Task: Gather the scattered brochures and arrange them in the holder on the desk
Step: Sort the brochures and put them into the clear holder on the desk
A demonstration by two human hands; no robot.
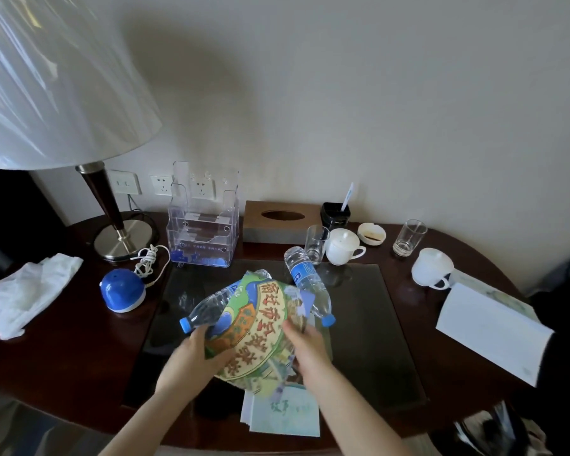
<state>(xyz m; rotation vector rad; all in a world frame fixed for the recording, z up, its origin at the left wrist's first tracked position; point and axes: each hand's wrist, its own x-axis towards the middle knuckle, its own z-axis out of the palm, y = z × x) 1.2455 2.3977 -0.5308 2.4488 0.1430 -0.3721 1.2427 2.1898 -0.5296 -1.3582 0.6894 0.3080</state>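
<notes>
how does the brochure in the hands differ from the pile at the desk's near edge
The held brochure is vivid green and orange with large characters; the pile is pale. The held brochure is gripped by the left hand and right hand; the pile lies flat on the desk. Both are printed paper, neither yet in the holder.

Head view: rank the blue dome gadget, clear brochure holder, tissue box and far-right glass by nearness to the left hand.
From the left hand:
1. Blue dome gadget, on the desk to its left.
2. Clear brochure holder, straight behind.
3. Tissue box, back and rightward.
4. Far-right glass, near the wall.
</notes>
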